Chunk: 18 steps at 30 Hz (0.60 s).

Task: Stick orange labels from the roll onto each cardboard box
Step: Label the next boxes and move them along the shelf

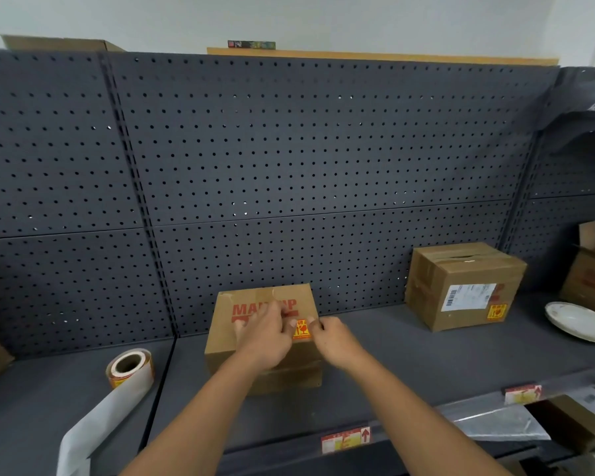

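A cardboard box (251, 304) with red print stands in the middle of the dark shelf (392, 355). An orange label (302, 329) lies against its front face. My left hand (267, 334) and my right hand (334, 340) both pinch the label at its edges against the box. A second cardboard box (461, 286) at the right bears an orange label (497, 311) beside a white shipping sticker. The label roll (129, 367) lies at the left, its white backing strip (97, 420) trailing over the shelf's front edge.
A dark pegboard (289, 159) backs the shelf. A white plate (579, 321) rests at the far right, with more cardboard boxes (591, 280) behind it. Price tags (346, 439) and a plastic sheet (495, 424) sit along the front rail.
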Motion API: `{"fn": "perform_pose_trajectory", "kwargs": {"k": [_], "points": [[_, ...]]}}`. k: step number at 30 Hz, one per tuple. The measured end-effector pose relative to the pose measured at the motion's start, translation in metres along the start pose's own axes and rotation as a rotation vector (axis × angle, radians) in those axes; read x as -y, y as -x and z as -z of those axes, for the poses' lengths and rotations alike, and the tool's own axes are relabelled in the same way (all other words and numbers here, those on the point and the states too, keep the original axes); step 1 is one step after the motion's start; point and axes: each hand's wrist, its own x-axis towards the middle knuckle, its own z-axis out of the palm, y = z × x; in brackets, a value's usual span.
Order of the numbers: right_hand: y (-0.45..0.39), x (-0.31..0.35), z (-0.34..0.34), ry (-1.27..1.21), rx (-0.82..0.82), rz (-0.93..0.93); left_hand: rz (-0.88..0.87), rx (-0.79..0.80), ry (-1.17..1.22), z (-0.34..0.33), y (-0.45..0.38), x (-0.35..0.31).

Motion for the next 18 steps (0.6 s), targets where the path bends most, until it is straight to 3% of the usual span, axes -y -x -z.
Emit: {"fn": "perform_pose_trajectory", "kwargs": {"k": [6, 9, 11, 15, 18], "points": [[0.002, -0.005, 0.0, -0.115, -0.027, -0.02, -0.017, -0.034, 0.049, 0.005, 0.006, 0.0], [0.005, -0.009, 0.016, -0.182, -0.097, -0.072, 0.019, 0.022, 0.303, 0.024, 0.009, 0.002], [0.005, -0.009, 0.028, -0.173, -0.131, -0.055, 0.056, -0.033, 0.443, 0.045, 0.009, 0.008], [-0.006, -0.007, 0.044, -0.219, -0.161, -0.051, 0.103, -0.215, 0.293, 0.073, 0.001, 0.037], [-0.012, -0.005, 0.046, -0.242, -0.155, -0.062, 0.198, -0.168, 0.162, 0.072, -0.001, 0.063]]}}
